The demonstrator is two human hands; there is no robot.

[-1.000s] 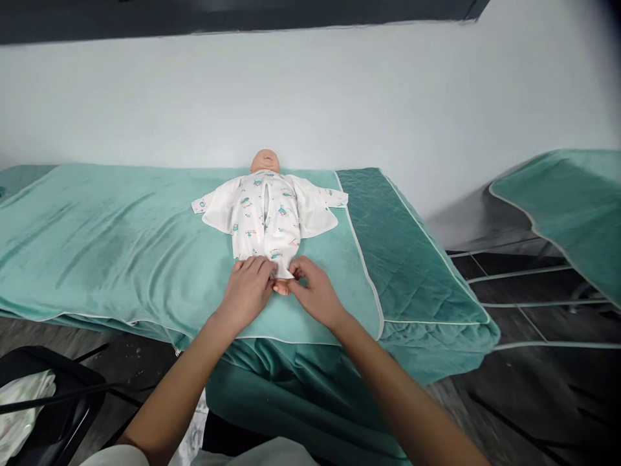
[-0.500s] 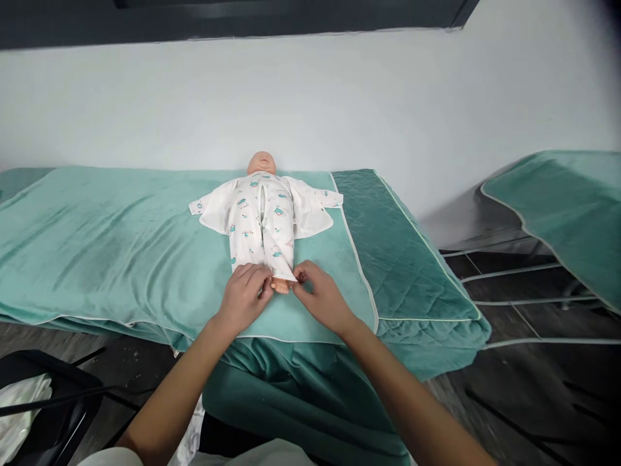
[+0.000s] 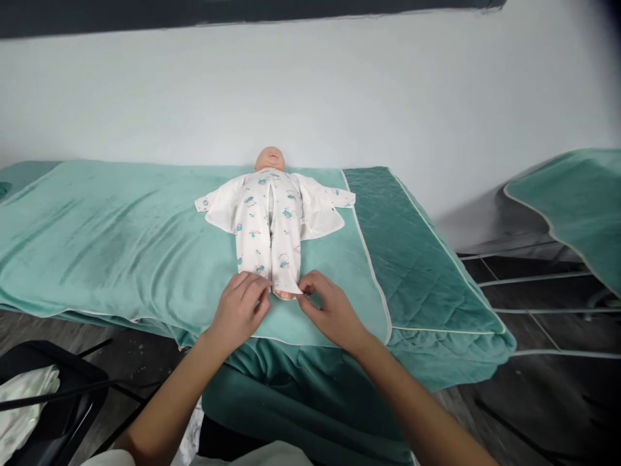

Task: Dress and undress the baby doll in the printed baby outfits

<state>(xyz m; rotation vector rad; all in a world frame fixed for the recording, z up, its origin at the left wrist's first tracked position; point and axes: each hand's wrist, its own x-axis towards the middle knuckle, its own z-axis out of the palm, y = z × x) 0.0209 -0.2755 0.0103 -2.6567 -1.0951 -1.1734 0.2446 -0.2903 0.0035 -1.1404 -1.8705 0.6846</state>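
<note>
A baby doll (image 3: pixel 270 159) lies on its back, its head toward the wall. It wears a white printed romper (image 3: pixel 286 226) with spread sleeves and side flaps, and a narrow opening runs down the front. At the foot end, my left hand (image 3: pixel 242 304) pinches the cuff on the inner side of the right-hand leg. My right hand (image 3: pixel 330 307) pinches the outer corner of the same cuff between thumb and forefinger. Only the toes of the doll's foot (image 3: pixel 285 295) show below the hem. The other foot is hidden behind my left hand.
Under the doll is a green velvet blanket (image 3: pixel 121 239) on a bed with a quilted cover (image 3: pixel 427 259). A black chair (image 3: pixel 82 395) holding a pale cloth (image 3: pixel 29 401) stands at lower left. Another green cover (image 3: pixel 577 207) over a metal frame (image 3: pixel 543 279) is at right.
Both hands have drawn the trouser cuff down toward me, so the hem now covers most of the foot. The whole view has shifted slightly.
</note>
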